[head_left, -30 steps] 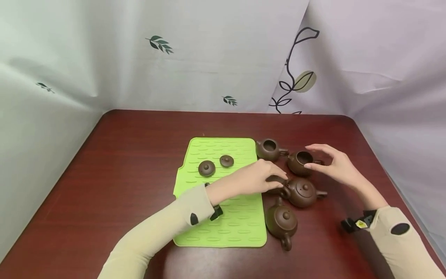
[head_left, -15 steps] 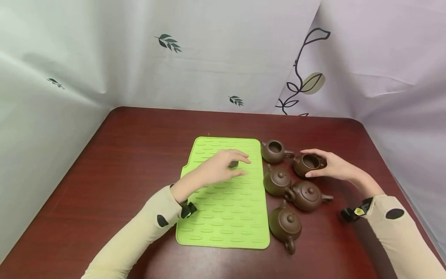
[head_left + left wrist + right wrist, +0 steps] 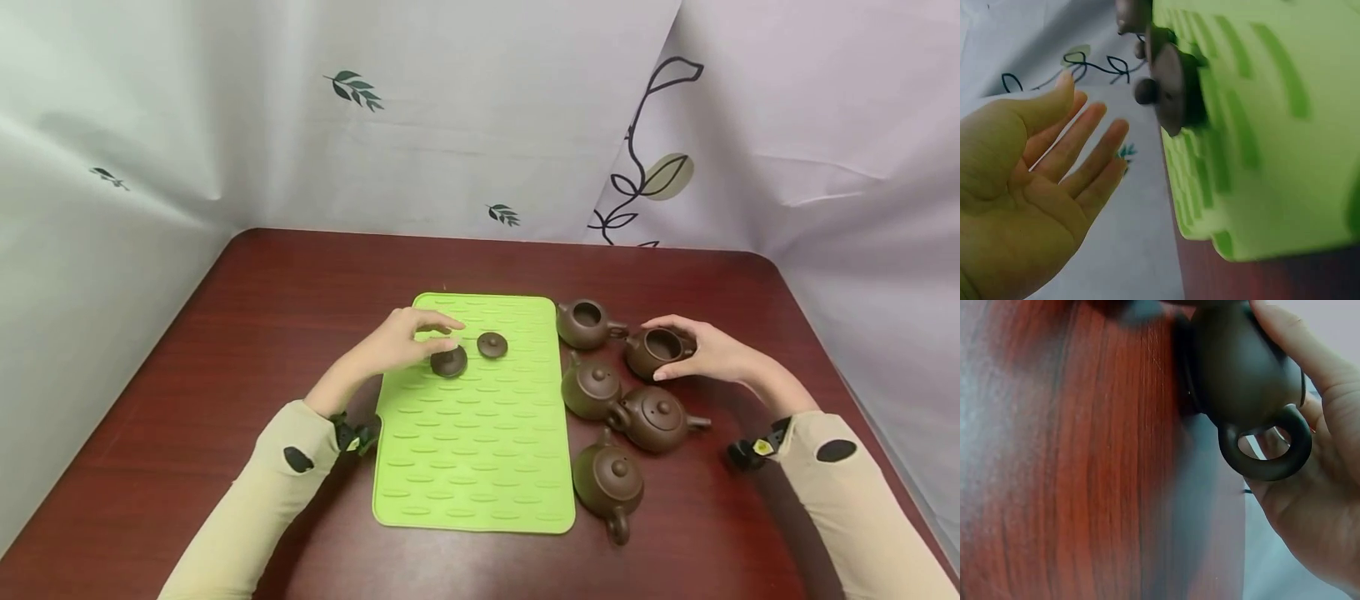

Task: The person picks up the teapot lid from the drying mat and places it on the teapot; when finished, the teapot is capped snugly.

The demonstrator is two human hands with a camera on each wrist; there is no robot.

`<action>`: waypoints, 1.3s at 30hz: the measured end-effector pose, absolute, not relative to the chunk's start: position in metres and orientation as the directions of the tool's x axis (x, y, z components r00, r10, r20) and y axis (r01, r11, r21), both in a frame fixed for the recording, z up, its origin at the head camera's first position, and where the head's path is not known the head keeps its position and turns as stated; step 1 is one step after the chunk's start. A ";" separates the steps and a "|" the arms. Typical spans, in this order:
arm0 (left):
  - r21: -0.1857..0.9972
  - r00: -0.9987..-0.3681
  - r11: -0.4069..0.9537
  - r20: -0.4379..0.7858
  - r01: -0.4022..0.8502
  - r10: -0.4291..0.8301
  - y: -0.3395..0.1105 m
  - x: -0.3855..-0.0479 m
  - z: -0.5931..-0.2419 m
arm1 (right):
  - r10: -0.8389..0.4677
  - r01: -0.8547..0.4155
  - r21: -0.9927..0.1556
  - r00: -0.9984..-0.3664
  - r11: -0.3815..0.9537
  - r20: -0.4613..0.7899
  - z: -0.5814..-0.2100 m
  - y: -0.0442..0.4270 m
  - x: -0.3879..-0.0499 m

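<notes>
In the head view my left hand [image 3: 392, 343] hovers over a brown teapot lid [image 3: 448, 363] on the green mat [image 3: 472, 450]. The left wrist view shows that hand [image 3: 1041, 181] with loosely extended fingers, apart from the lid [image 3: 1170, 90]. A smaller lid [image 3: 492, 345] lies just to the right on the mat. At the right, my right hand [image 3: 712, 354] holds a lidless brown teapot [image 3: 647, 360] by its body, thumb on the near side and fingers on the far side. Its ring handle [image 3: 1266, 462] points toward the palm in the right wrist view.
Another lidless teapot [image 3: 583, 323] stands at the mat's far right corner. Three lidded teapots stand nearer: one [image 3: 591, 392] by the mat's edge, one [image 3: 654, 421] right of it, one [image 3: 607, 483] in front. The dark red table [image 3: 300, 283] is bordered by pale cloth walls [image 3: 450, 125].
My left hand has moved left, from beside the teapots across the mat to the larger lid. My right hand has closed around the lidless teapot it was hovering beside.
</notes>
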State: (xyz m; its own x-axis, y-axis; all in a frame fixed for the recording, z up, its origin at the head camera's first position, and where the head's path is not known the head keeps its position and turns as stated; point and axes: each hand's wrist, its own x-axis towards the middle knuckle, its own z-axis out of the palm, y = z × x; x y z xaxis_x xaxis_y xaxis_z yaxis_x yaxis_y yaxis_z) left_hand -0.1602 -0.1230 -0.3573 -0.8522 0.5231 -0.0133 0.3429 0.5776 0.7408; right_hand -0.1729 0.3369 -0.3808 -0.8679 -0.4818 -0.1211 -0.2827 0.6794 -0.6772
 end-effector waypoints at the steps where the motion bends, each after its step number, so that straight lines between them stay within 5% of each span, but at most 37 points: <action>1: 0.745 -0.850 0.577 -0.025 0.335 0.526 -0.126 -0.160 -0.358 | -0.480 -0.279 -0.675 -0.868 0.683 -0.127 -0.381 0.337 -0.174; 27: 0.626 -0.834 0.633 0.050 0.455 0.550 -0.125 -0.162 -0.378 | -0.492 -0.222 -0.767 -0.859 0.603 -0.138 -0.389 0.338 -0.178; 39: 0.676 -0.843 0.574 0.132 0.461 0.521 -0.114 -0.170 -0.370 | -0.495 -0.233 -0.767 -0.860 0.597 -0.123 -0.391 0.339 -0.178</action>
State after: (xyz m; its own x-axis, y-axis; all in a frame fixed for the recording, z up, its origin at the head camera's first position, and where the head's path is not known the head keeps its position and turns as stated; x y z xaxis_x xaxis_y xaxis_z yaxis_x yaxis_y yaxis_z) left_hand -0.1697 -0.1141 -0.3704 -0.8432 0.5211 0.1323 0.4611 0.5745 0.6763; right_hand -0.1781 0.3388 -0.3911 -0.8602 -0.4947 -0.1234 -0.2334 0.5972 -0.7674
